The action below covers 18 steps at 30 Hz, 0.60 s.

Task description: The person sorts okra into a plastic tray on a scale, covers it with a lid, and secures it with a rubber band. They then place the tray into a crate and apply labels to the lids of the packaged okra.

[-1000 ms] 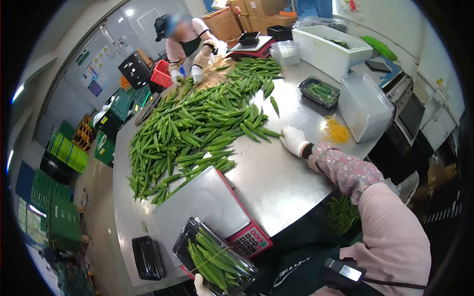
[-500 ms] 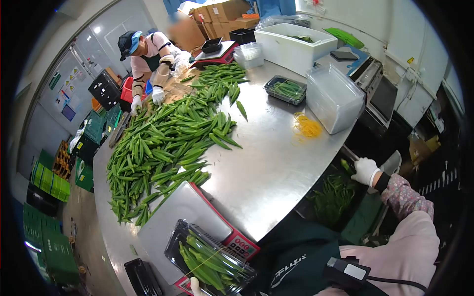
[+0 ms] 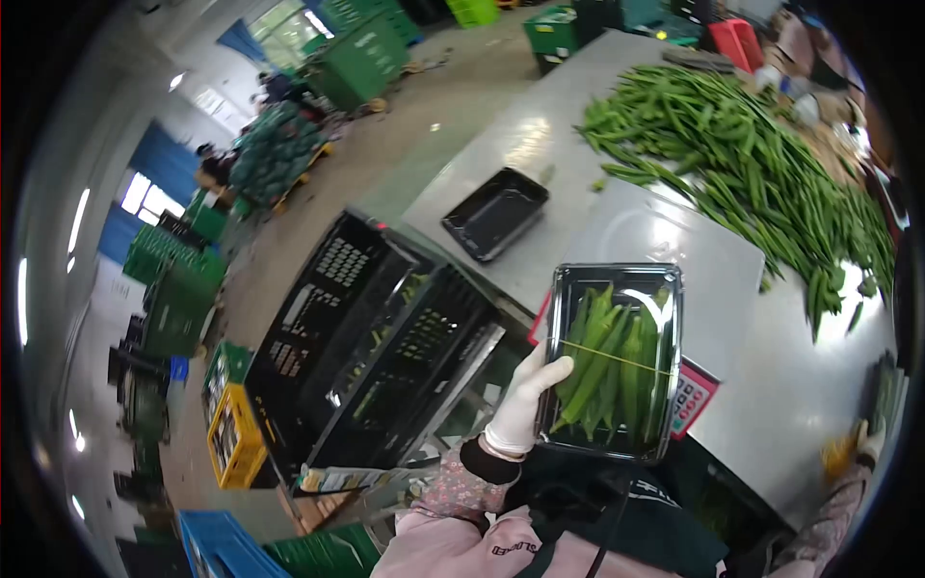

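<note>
My left hand [image 3: 523,405], in a white glove, grips the left side of a black tray of okra [image 3: 612,366] with a clear lid and a yellow rubber band round it. The tray is in front of the scale [image 3: 665,260], whose red edge and keypad show beside it. My right hand [image 3: 872,443], gloved too, is at the far right edge, near yellow rubber bands [image 3: 836,455]; its fingers are too blurred to read. A large heap of okra [image 3: 732,154] covers the back of the metal table [image 3: 761,424]. An empty black tray [image 3: 496,214] rests left of the scale.
Black crates [image 3: 356,337] stand left of the table, with a yellow crate [image 3: 236,438] and a blue crate [image 3: 226,549] beyond. A co-worker's gloved hands [image 3: 805,108] are behind the heap. Green bins [image 3: 356,63] and people are in the background.
The view has swung to the left. My left hand has lifted the banded okra tray off the scale's near side. My right hand has moved from the crate below to the table's right edge.
</note>
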Available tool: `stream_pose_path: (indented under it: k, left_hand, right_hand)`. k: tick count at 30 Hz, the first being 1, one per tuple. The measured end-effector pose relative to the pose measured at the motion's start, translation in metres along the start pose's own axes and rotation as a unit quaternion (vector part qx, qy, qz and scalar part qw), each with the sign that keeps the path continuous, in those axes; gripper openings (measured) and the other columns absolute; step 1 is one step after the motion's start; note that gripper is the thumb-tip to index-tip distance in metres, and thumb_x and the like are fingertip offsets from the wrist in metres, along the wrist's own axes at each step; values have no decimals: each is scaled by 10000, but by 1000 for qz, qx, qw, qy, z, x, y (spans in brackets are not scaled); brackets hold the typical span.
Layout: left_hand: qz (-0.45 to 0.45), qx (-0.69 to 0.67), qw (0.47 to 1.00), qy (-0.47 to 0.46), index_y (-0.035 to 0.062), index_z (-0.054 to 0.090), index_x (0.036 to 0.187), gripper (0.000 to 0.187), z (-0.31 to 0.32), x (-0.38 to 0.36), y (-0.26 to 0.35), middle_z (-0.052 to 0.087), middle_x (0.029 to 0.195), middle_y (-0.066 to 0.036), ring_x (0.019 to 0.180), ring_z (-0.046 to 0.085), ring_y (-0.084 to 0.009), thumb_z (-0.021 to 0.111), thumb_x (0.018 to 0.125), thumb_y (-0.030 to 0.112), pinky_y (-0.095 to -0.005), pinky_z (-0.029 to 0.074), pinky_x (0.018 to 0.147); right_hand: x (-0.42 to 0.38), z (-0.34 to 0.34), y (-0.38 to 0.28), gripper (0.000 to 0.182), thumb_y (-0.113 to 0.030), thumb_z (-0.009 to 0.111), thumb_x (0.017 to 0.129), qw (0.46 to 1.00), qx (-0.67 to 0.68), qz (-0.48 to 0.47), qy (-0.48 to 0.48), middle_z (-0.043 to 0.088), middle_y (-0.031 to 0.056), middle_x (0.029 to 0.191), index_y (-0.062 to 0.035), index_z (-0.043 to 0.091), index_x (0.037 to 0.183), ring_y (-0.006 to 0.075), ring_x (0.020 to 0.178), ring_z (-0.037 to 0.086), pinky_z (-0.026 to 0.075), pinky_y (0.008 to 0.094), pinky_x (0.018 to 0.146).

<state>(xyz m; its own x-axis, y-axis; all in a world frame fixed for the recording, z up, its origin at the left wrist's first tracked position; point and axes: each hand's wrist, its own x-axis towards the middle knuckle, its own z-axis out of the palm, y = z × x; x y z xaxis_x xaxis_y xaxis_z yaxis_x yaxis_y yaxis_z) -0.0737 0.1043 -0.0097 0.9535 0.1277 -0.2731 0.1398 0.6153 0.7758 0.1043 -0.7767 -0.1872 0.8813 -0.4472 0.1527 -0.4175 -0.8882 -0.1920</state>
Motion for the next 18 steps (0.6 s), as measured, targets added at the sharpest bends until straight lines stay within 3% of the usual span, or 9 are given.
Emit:
stream_pose_path:
  k: [2,5,7,8,9,12,18]
  left_hand:
    - [50,37,997,52,-10,472,1417,511,-21,-11,13,576,1341,-88,1205,556,-173,579,952,172,-319,422,1031]
    - [91,101,972,193,-19,526,1359,509,-47,-44,49,643,1244,-93,1102,631,-188,606,923,230,-327,482,976]
    - [122,50,955,266,-10,626,1212,404,-93,-61,68,682,1149,-106,1009,669,-210,594,915,262,-338,509,935]
    - [165,26,956,240,-2,652,1155,357,-76,-71,91,691,1118,-107,982,673,-214,577,932,267,-335,513,921]
    - [218,82,936,265,0,637,1186,365,-102,-78,103,691,1118,-111,987,675,-216,559,956,273,-345,523,902]
    - [264,56,924,272,11,608,1247,396,-156,-103,141,689,1160,-101,982,679,-239,549,990,307,-365,531,881]
    - [275,71,848,448,-3,665,1152,329,-271,-167,188,722,1067,-106,935,704,-240,610,952,253,-359,564,837]
  right_hand:
    - [44,33,45,537,-105,622,936,998,34,29,41,575,202,1364,-8,453,1436,313,1275,542,426,400,1073]
    - [42,1,1,484,-219,621,935,992,-107,69,-23,595,208,1327,-32,522,1371,354,1234,554,454,452,1036]
    - [43,-10,-12,466,-295,621,935,981,-170,80,-50,608,212,1302,-49,567,1327,381,1207,562,473,487,1012]
    - [44,-15,-18,462,-333,620,935,977,-190,84,-56,615,214,1290,-57,590,1305,394,1194,566,483,504,1000]
    - [43,-17,-24,463,-371,620,935,976,-196,80,-60,621,216,1278,-65,613,1283,408,1180,570,492,522,987]
    - [38,-23,-38,433,-307,607,922,986,-146,69,-43,626,214,1215,-44,613,1266,371,1098,576,496,478,915]
    - [5,-38,-68,382,-178,580,896,1000,-1,30,-5,636,209,1089,-3,612,1234,298,933,589,503,391,770]
